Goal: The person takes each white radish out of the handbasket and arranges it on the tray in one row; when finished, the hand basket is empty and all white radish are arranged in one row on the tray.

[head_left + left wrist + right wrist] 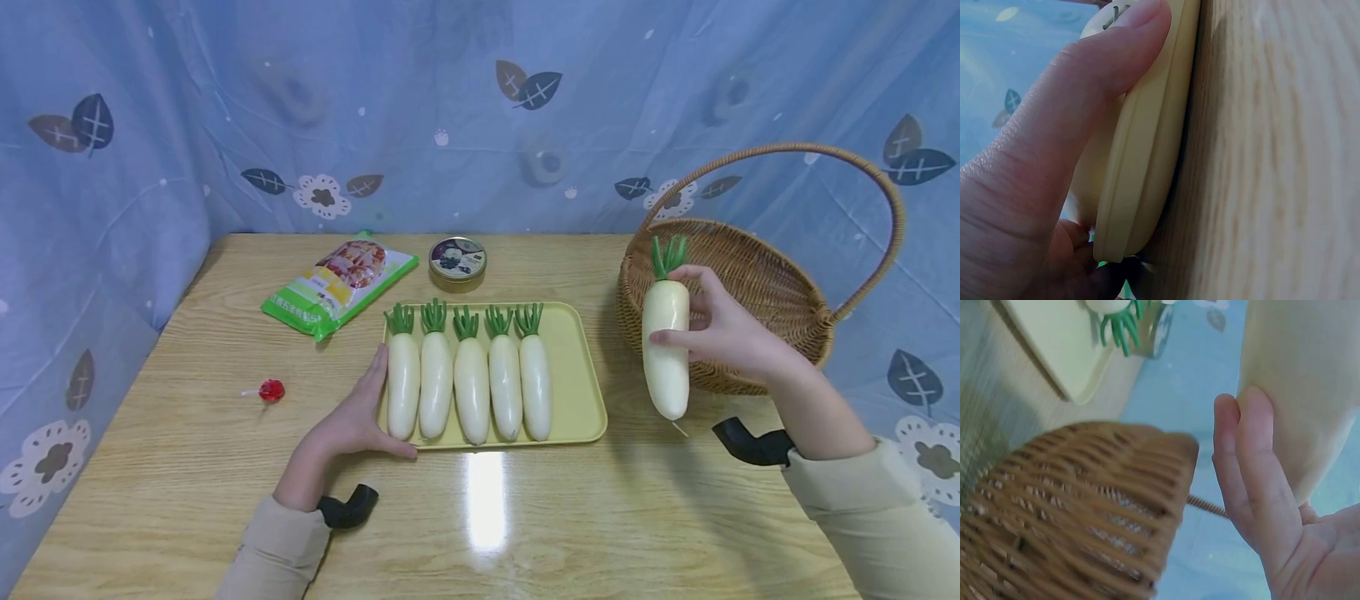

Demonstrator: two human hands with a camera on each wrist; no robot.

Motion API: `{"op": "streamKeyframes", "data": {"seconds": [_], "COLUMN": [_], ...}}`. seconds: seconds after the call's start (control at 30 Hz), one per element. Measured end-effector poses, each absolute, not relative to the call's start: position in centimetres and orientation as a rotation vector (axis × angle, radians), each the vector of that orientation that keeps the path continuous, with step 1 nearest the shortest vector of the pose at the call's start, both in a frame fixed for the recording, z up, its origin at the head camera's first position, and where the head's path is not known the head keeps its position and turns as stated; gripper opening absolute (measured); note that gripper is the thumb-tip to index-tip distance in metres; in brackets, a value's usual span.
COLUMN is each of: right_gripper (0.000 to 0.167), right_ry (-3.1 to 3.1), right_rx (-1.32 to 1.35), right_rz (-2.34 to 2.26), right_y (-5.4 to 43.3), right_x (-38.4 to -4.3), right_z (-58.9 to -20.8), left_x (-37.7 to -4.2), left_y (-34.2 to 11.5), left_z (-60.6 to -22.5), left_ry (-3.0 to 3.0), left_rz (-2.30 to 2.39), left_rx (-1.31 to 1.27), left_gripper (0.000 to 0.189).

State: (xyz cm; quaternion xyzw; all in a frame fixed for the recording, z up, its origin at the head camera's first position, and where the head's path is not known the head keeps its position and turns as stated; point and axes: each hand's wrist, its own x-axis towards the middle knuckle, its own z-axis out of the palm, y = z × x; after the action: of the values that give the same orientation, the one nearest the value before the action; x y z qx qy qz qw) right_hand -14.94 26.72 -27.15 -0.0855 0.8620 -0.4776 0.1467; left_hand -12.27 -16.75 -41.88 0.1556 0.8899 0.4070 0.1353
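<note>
My right hand point(723, 325) grips a white radish point(666, 350) with green stem stubs, held upright in front of the wicker basket point(757, 267). In the right wrist view, fingers point(1257, 444) press against the pale radish point(1310, 369), with the basket's woven rim point(1104, 481) close by. On the yellow tray point(573, 375), several more white radishes point(471, 392) lie side by side, stems pointing away from me. My left hand point(348, 425) rests at the tray's left end, thumb along the front rim. The left wrist view shows that thumb point(1110, 56) over the tray's edge point(1141, 156).
Behind the tray stand a round tin point(457, 262) and a green-edged food packet point(341, 283). A red lollipop point(271, 390) lies on the wooden table point(187, 483) at left. The basket's tall arched handle point(810, 150) rises at right, before a blue patterned curtain point(420, 108).
</note>
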Motion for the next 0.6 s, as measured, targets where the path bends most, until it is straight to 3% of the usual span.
{"op": "streamKeyframes", "data": {"seconds": [0.6], "right_gripper": [0.073], "right_ry": [2.363], "right_rx": [-0.378], "right_rz": [-1.398], "right_y": [23.1], "right_x": [-14.7], "right_z": [-29.0], "left_x": [-12.3], "left_y": [-16.8], "left_z": [-42.0], "left_ry": [2.577], "left_rz": [1.202], "left_rx": [0.475], "left_gripper": [0.147]}}
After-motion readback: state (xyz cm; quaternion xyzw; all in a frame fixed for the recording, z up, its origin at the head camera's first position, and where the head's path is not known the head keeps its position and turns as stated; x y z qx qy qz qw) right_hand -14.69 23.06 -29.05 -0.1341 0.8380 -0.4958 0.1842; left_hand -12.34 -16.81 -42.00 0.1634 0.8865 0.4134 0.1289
